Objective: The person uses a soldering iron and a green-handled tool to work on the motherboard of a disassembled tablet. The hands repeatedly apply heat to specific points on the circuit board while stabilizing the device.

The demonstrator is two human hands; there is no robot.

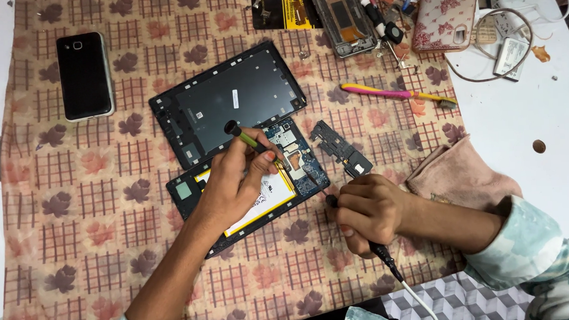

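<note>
An opened tablet [298, 172] lies on the patterned cloth, its white battery and blue circuit board showing. My left hand [234, 184] rests over the battery and grips a green-handled screwdriver [248, 139], tip down at the board. My right hand [366, 211] holds a black soldering iron [381, 252] with a white cord, its tip pointing at the board's lower right edge. The tablet's black back cover [230, 98] lies just above. A small black bracket [341, 148] sits to the right of the board.
A black phone [84, 76] lies at the far left. A pink and yellow toothbrush [397, 94], a phone frame [342, 16], a floral phone case [444, 12] and cables crowd the top right. A pink rag [461, 174] lies by my right forearm.
</note>
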